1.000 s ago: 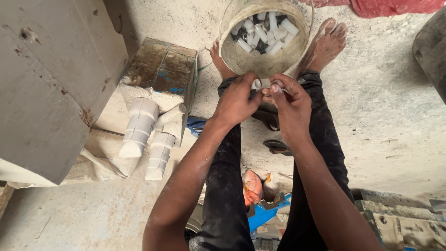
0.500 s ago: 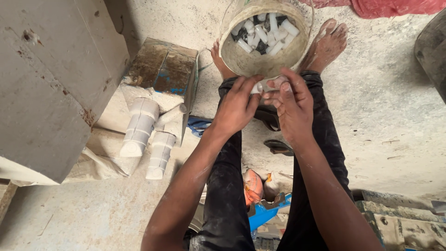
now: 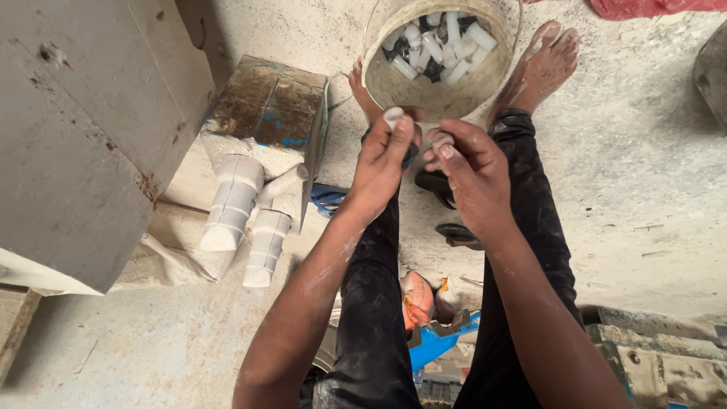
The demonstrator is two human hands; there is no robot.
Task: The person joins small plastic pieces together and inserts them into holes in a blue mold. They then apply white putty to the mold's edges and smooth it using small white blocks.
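My left hand (image 3: 382, 155) pinches a small white cylindrical piece (image 3: 393, 116) between thumb and fingertips, just below the rim of a dusty bucket (image 3: 379, 76). My right hand (image 3: 469, 170) sits beside it, fingers curled around a small pale piece at its fingertips (image 3: 441, 142). The bucket stands between my bare feet (image 3: 545, 60) and holds several short white cylinders (image 3: 439, 45). Both hands hover above my dark-trousered knees.
A large grey metal block (image 3: 91, 129) fills the left. Two white moulded pipe-like parts (image 3: 231, 204) lie below a rusty box (image 3: 265, 98). A sandal (image 3: 458, 235) lies between my legs, and a blue tool (image 3: 435, 341) and orange bag (image 3: 416, 299) lie under them.
My hands have drawn slightly apart and the left hand has lifted its white piece up toward the bucket rim; the view has shifted a little.
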